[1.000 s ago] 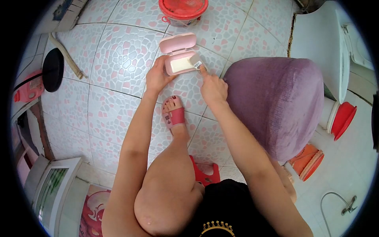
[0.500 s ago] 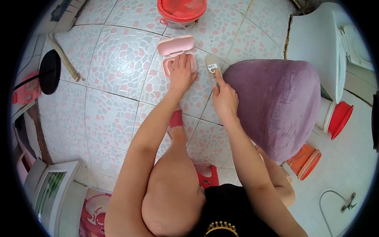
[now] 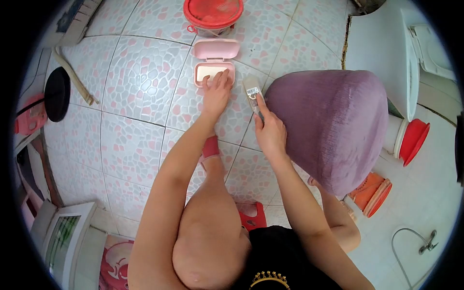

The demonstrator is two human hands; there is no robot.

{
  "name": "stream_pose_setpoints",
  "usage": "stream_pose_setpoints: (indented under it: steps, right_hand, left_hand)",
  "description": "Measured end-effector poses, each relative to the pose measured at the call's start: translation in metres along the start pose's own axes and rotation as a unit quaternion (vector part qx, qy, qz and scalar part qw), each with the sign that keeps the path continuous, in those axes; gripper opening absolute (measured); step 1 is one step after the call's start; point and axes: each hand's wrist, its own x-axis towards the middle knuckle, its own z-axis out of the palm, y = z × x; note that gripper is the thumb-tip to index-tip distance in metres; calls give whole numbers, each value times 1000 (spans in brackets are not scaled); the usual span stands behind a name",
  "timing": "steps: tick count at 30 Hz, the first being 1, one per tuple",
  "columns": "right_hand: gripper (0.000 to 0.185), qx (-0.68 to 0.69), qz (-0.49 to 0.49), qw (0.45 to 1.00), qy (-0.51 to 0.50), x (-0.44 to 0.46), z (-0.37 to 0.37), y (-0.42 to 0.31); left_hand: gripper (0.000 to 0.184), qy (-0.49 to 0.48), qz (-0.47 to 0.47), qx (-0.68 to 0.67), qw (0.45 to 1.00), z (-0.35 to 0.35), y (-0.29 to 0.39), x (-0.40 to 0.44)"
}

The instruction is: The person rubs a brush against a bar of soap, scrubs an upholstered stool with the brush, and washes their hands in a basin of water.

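Note:
An open pink case (image 3: 216, 50) lies on the tiled floor, its lid flipped back and a cream-coloured block (image 3: 207, 72) inside. My left hand (image 3: 217, 94) rests at the near edge of the case, fingers apart, the fingertips over the block. In my right hand (image 3: 270, 126) is a flat grey tool (image 3: 251, 84) with a barcode label, the index finger stretched along it. The tool is just right of the case, beside a purple velvet-covered seat (image 3: 333, 121).
A red-lidded bucket (image 3: 212, 13) stands beyond the case. At the left are a black disc (image 3: 57, 94) and a beige hose (image 3: 73, 76). A red stool (image 3: 253, 217) is under me; a white basin (image 3: 379, 53) stands at the right.
My left hand has gone from the side of the case to over its inside. My right hand has drawn the grey tool out of the case, to the right and nearer me.

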Motion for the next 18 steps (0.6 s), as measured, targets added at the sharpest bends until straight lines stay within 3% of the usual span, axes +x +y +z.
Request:
stream_pose_setpoints:
  steps: [3,9,12,15,18]
  right_hand:
    - [59,-2,-4,1000,-6,-1,2,3]
    - [59,95,-29,995,26,-3,5,9]
    - [57,199,2,980,17,-2,8,13]
    - [56,240,12,971,1,1,17,20]
    - [56,295,69,952,-47,1,22,23]
  left_hand:
    - [34,31,-18,-66,997,-7,-5,-4]
    - [54,38,-130,-205,969,-35,-12,-1]
    - [66,40,-38,-219,974,-37,-38,9]
    - [69,-1,55,-150,987,-48,-50,22]
    - [83,-43,78,-88,992,-38,-59,27]
